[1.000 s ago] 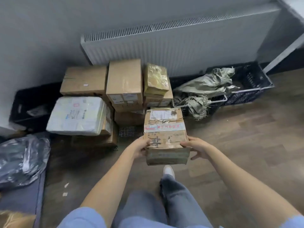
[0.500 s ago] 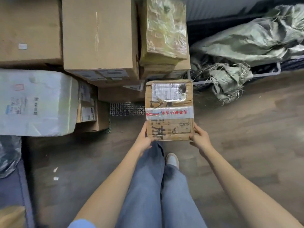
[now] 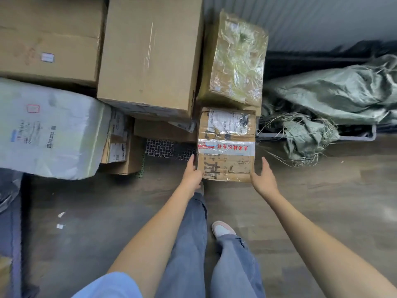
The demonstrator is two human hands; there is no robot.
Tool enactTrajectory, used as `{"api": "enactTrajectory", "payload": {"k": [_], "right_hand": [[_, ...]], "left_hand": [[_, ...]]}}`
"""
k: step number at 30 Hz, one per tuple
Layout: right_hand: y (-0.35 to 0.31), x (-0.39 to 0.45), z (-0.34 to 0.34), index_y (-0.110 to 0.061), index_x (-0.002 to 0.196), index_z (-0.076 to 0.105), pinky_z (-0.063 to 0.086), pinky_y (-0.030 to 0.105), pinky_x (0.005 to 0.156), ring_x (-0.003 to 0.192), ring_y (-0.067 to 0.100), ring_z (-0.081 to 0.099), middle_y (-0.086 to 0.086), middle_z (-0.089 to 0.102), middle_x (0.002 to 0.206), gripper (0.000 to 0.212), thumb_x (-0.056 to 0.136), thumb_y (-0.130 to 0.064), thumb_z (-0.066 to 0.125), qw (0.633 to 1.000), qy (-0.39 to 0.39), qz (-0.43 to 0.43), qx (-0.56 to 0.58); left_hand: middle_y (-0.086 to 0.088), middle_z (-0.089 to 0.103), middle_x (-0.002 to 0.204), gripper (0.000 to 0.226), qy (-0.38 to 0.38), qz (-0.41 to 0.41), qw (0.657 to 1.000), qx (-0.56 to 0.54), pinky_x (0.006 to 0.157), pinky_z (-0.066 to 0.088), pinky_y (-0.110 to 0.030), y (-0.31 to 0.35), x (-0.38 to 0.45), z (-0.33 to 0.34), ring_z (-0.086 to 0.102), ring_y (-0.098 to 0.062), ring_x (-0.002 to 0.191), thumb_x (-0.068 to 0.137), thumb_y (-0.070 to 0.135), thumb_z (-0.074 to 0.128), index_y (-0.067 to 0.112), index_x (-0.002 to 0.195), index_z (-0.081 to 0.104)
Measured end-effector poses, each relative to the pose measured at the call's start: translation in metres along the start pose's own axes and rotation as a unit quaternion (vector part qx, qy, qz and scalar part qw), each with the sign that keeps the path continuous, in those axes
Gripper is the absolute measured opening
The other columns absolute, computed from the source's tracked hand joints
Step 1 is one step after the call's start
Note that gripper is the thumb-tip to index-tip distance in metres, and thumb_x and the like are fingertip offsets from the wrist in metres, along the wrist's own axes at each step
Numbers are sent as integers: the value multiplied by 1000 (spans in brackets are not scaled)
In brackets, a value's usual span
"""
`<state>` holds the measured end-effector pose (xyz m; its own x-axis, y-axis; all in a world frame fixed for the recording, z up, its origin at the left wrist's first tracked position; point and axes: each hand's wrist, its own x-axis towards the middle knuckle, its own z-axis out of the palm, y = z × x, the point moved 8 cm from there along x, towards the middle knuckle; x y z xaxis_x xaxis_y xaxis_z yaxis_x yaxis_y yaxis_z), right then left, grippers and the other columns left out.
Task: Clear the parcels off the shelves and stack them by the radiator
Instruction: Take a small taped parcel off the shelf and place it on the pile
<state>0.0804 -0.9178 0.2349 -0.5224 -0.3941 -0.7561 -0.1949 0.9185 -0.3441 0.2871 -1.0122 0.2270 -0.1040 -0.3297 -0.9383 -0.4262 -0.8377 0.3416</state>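
Lower centre: worn cardboard parcel [image 3: 226, 145], matt and scuffed, with glossy clear tape and a paper label. Upper centre: smooth matt cardboard box [image 3: 150, 54]. Upper right of it: carton [image 3: 237, 59] under crinkled glossy film. Left: white plastic-wrapped package [image 3: 49, 130], slight sheen. Right: frayed green woven sack [image 3: 335, 93]. Wood-grain floor [image 3: 322, 201], matt.

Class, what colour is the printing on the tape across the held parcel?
Red, on white tape; head view.
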Motion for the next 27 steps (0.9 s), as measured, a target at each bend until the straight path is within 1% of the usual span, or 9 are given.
{"api": "enactTrajectory", "payload": {"k": [7,9,11,13,16,20,22,24,27], "right_hand": [[-65,-120,-43,-11,144,29,42,39,95,116,40,52,21,55,129,58,88,-8,44,980,-58,-154,-112],[-110,-157,-72,-12,145,30,47,38,87,107,35,57,21,52,133,58,89,-6,44,967,-57,-207,-137],[-173,-194,-106,-11,143,34,51,33,66,84,26,63,19,55,128,53,91,-6,43,950,-27,-274,-150],[-237,-238,-129,-8,138,42,53,34,69,86,27,62,19,59,122,46,92,-6,42,924,-3,-349,-158],[-316,-313,-130,-8,129,52,46,34,88,107,32,58,18,60,125,39,91,-10,44,879,3,-442,-181],[-375,-431,-61,-5,121,60,42,26,82,110,32,58,18,61,123,33,90,-8,50,808,-68,-534,-240],[-386,-501,-13,-3,119,61,40,26,82,113,32,57,18,61,124,32,89,-7,51,764,-111,-578,-264],[-390,-579,37,-1,117,63,41,28,88,116,32,56,17,61,125,30,89,-6,52,709,-141,-630,-284],[-378,-702,115,-3,113,66,40,30,94,116,31,55,13,60,126,28,92,-4,46,617,-178,-691,-333]], "left_hand": [[-8,23,154,70,64,30,997,-18,99,39,-45,7,-131,-39,33,-30,135,96,13,42,42,147,4],[-7,23,155,70,70,48,995,-48,105,38,-50,9,-189,-56,33,-30,136,97,17,42,43,147,0],[-7,20,156,70,81,73,993,-42,105,36,-48,18,-246,-80,31,-30,137,98,18,42,43,147,-2],[-9,20,156,70,110,102,988,-34,105,36,-46,28,-303,-115,32,-32,138,98,18,42,41,147,-1],[-9,22,154,62,184,159,968,-53,103,36,-41,30,-395,-179,34,-30,135,98,17,39,37,148,7],[-7,26,153,55,261,186,942,-98,105,34,-42,-16,-509,-255,32,-26,136,98,21,40,28,148,17],[-5,32,150,51,299,195,929,-97,100,38,-39,-47,-560,-289,48,-18,117,99,23,40,24,147,25],[-4,41,141,46,367,209,903,-84,80,44,-28,-81,-616,-328,50,-6,87,99,23,40,19,145,33],[0,37,146,44,458,207,859,-93,89,37,-26,-159,-699,-378,45,-19,124,99,22,39,18,143,37]]}}
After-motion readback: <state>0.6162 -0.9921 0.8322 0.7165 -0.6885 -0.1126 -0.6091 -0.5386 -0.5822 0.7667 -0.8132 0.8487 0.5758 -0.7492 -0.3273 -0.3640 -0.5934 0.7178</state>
